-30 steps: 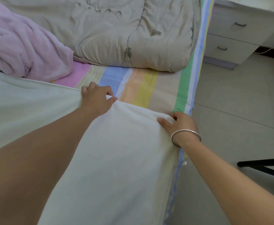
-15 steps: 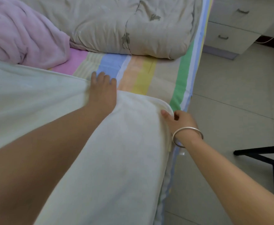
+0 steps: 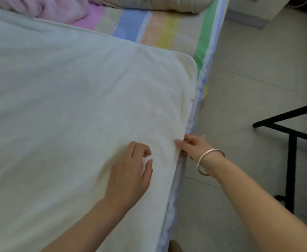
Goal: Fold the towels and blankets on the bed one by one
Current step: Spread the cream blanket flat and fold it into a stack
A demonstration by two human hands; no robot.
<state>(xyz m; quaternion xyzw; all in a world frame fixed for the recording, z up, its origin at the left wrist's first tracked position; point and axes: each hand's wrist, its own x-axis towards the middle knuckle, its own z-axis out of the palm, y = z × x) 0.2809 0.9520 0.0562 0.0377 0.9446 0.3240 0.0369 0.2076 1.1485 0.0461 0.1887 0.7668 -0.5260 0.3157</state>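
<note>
Striped bed (image 3: 201, 42) beneath white blanket (image 3: 76, 106), pink blanket (image 3: 58, 8), quilt (image 3: 158, 4).

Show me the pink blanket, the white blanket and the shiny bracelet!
pink blanket (image 3: 58, 8): head view, crumpled folds at top left.
white blanket (image 3: 76, 106): head view, flat middle of its top.
bracelet (image 3: 212, 150): head view, upper band on the wrist.

I count three pieces of bedding on one striped sheet (image 3: 167, 28): one pale blanket (image 3: 67, 106) near, one pink blanket (image 3: 58, 8) far left, one beige quilt (image 3: 149, 3) far. Two hands show, left hand (image 3: 130, 171) and right hand (image 3: 190, 146), with one bracelet (image 3: 210, 160). One black frame (image 3: 285, 128) stands right.
</note>
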